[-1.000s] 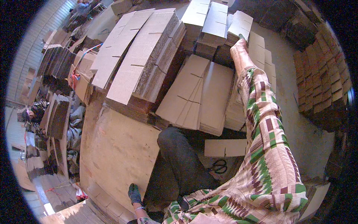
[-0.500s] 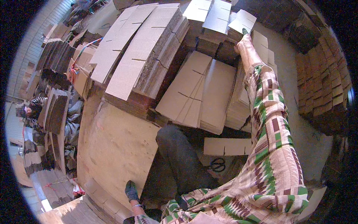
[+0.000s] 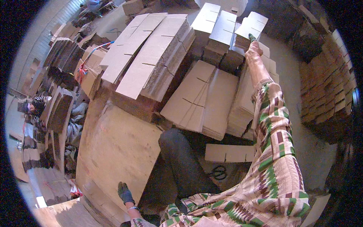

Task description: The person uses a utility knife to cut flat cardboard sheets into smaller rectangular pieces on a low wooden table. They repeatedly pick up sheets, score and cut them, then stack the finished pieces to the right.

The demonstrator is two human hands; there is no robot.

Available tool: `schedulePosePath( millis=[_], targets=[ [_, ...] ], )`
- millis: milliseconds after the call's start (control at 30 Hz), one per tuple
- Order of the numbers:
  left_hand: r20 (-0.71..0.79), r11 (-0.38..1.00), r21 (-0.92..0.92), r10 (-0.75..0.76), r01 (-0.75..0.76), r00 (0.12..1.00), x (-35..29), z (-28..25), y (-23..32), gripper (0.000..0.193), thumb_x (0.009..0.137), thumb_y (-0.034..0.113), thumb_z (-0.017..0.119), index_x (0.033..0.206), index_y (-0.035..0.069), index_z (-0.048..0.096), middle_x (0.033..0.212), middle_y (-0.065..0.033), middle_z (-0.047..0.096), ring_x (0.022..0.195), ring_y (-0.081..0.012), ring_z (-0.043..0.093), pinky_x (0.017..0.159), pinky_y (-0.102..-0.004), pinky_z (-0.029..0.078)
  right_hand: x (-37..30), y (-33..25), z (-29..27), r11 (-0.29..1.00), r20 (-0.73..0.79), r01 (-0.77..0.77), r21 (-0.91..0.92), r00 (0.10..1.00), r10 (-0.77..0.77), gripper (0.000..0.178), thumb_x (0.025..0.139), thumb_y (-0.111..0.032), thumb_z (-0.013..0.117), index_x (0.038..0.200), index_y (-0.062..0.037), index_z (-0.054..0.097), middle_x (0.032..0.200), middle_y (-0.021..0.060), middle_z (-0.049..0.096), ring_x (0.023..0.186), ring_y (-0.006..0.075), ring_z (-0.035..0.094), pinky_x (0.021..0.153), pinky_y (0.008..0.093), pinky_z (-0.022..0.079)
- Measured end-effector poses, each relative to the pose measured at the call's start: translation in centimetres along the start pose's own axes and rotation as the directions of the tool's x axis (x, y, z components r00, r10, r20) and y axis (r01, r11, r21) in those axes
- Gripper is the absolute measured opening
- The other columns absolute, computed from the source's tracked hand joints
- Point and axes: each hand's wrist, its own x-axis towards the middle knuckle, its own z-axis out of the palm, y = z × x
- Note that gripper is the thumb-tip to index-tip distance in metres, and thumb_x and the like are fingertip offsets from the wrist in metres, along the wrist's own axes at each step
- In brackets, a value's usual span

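Our left hand [image 3: 126,193], loosely spread, is at the desk [image 3: 117,143]; our right hand [image 3: 254,46] reaches the far cardboard stack [image 3: 255,23], pinch unclear to us. We should keep edges square.

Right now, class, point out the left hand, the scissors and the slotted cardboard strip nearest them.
Left hand [image 3: 126,193]: head view, its gloved middle.
Scissors [image 3: 218,173]: head view, the black handles.
Slotted cardboard strip [image 3: 235,153]: head view, its face between two slots.
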Motion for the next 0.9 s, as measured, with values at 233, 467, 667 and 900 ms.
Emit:
schedulePosePath(
  millis=[233,467,667,900],
  targets=[
    [-0.194,0.871,-0.478,0.019,-0.111,0.981,2.9,-3.8,19.8,0.051,0.102,0.022,0.060,0.143,-0.007,0.049,0.148,-0.0176,0.052,0.136,-0.0246,0.049,0.114,-0.0378,0.039,4.1,-4.1,-0.9,0.967,0.327,0.220,0.131,0.911,-0.251,0.043,0.075,-0.019,0.086,0.109,0.0027,0.071,0.100,0.0065,0.069,0.084,0.0182,0.065,0.068,0.0344,0.052],
    [-0.027,0.316,-0.945,0.188,-0.087,0.982,4.9,-6.2,37.8,0.062,0.105,0.039,0.053,0.154,0.005,0.036,0.147,-0.0130,0.051,0.125,-0.0234,0.057,0.100,-0.0376,0.051,-28.0,-4.6,-5.3,0.995,0.874,-0.076,-0.056,0.479,0.086,0.027,0.093,-0.025,0.063,0.110,-0.0053,0.068,0.094,0.0033,0.066,0.082,0.0146,0.062,0.069,0.0299,0.050],
    [0.047,-0.150,-0.985,0.214,0.080,0.976,4.5,-5.9,41.4,0.063,0.105,0.053,0.046,0.146,0.006,0.046,0.143,-0.0071,0.053,0.126,-0.0180,0.052,0.108,-0.0347,0.043,-41.6,5.4,-8.9,0.558,0.665,-0.449,-0.698,-0.117,0.738,0.030,0.096,-0.034,0.057,0.110,-0.0092,0.068,0.102,0.0044,0.068,0.090,0.0170,0.065,0.075,0.0346,0.055],
    [0.324,0.183,-0.914,-0.211,0.363,0.922,10.1,-0.5,33.5,0.054,0.101,0.044,0.058,0.142,0.008,0.054,0.133,-0.0036,0.062,0.117,-0.0186,0.059,0.097,-0.0379,0.051,-44.5,14.7,-10.9,0.069,0.444,-0.644,-0.762,-0.442,0.779,0.038,0.095,-0.036,0.064,0.123,-0.0111,0.064,0.116,0.0053,0.070,0.106,0.0241,0.066,0.092,0.0487,0.054]
  ],
)
